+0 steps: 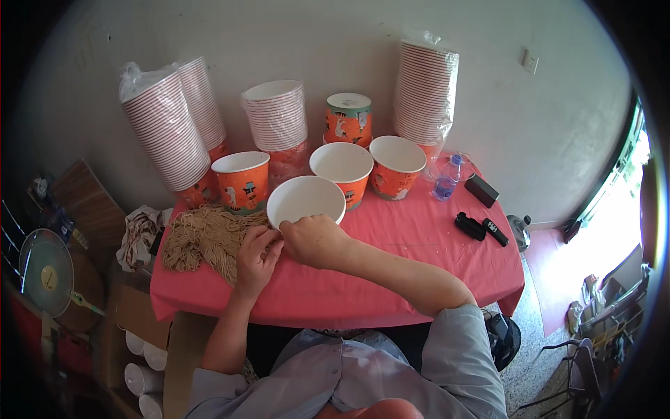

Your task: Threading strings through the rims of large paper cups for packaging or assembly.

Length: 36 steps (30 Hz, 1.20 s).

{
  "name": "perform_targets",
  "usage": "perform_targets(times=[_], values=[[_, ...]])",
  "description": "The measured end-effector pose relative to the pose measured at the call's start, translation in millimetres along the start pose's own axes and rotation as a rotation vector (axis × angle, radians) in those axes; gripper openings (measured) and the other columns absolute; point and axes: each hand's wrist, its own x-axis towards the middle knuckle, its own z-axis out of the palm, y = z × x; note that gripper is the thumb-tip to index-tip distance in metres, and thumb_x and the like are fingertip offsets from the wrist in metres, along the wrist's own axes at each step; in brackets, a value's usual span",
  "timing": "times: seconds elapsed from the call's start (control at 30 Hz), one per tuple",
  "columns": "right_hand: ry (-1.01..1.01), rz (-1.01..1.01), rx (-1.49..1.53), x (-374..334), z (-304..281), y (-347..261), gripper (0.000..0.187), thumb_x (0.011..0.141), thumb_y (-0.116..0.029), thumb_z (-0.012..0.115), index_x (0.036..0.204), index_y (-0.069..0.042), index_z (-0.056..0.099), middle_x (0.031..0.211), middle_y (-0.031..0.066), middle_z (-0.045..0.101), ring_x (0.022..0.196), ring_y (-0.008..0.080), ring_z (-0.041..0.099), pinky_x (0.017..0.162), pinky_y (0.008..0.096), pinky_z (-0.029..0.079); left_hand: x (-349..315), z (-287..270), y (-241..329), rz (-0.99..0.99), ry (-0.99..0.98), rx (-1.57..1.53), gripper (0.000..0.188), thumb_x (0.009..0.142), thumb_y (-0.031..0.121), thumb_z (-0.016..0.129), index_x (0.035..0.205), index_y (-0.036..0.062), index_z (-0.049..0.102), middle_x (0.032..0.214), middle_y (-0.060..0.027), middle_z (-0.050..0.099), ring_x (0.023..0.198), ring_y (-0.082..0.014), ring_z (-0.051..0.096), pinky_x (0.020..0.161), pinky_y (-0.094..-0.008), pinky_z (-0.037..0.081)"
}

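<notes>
Close in front of me stands a paper bucket (305, 199), its white inside facing up. At its near left rim my right hand (317, 241) is closed, knuckles up, covering part of the edge. Just left of it, my left hand (258, 258) has bent fingers drawn together near the right hand's fingertips. Whatever is pinched between them is hidden or too small to name. A bundle of tan strings (209, 237) lies left of the bucket, beside my left hand. Orange printed paper buckets stand around it: one at left (241, 185), one behind (341, 167) and another at right (397, 164).
Tall plastic-wrapped bucket stacks (164, 129) (426, 94) line the wall, with a shorter stack (276, 115) and an upside-down bucket (348, 119) between. A water bottle (447, 180) and black cases (481, 190) sit right on the pink-covered table (391, 272). An open carton (143, 314) stands lower left.
</notes>
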Motion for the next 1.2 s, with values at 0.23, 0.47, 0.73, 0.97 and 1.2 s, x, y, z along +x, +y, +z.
perform_targets(times=[0.23,0.47,0.73,0.97,1.2], values=[[0.172,-0.070,0.010,16.2,3.7,-2.4,0.017,0.088,-0.018,0.071,0.087,-0.003,0.062,0.068,0.0164,0.069,0.063,0.0357,0.074,0.056,0.0474,0.059,10.7,-8.6,-12.3,0.013,0.007,-0.005,0.028,0.091,0.000,0.077,0.117,0.0029,0.069,0.097,-0.0111,0.068,0.078,-0.0245,0.070,0.067,-0.0342,0.056],[0.441,-0.172,-0.048,34.5,-43.4,-6.0,0.018,0.089,-0.015,0.070,0.089,-0.005,0.056,0.069,0.0113,0.066,0.062,0.0316,0.071,0.054,0.0447,0.055,22.5,-6.6,-6.2,0.057,-0.052,0.180,0.024,0.089,0.007,0.080,0.109,0.0062,0.068,0.090,-0.0095,0.068,0.073,-0.0273,0.070,0.064,-0.0380,0.057],[0.648,-0.100,-0.090,-3.3,-133.0,-20.4,0.018,0.092,-0.017,0.077,0.099,-0.008,0.064,0.077,0.0100,0.069,0.069,0.0297,0.072,0.060,0.0431,0.055,44.3,15.8,-41.0,0.000,0.003,0.354,0.015,0.097,0.020,0.074,0.106,0.0088,0.067,0.090,-0.0132,0.068,0.081,-0.0376,0.070,0.067,-0.0475,0.055],[0.342,0.103,-0.163,-90.9,-113.1,-0.6,0.011,0.092,-0.012,0.071,0.098,-0.007,0.063,0.077,0.0094,0.068,0.069,0.0303,0.070,0.061,0.0432,0.055,70.0,10.3,-63.2,-0.091,-0.053,0.321,0.017,0.100,0.022,0.068,0.109,0.0091,0.071,0.102,-0.0140,0.070,0.092,-0.0379,0.071,0.077,-0.0469,0.058],[0.159,0.131,-0.179,-117.6,-57.5,21.0,0.013,0.092,-0.014,0.070,0.102,-0.007,0.066,0.084,0.0084,0.070,0.081,0.0287,0.070,0.078,0.0421,0.053,71.4,-10.8,-48.4,-0.148,-0.087,0.353,0.021,0.100,0.018,0.068,0.119,0.0088,0.074,0.108,-0.0134,0.074,0.093,-0.0356,0.073,0.077,-0.0453,0.059]])
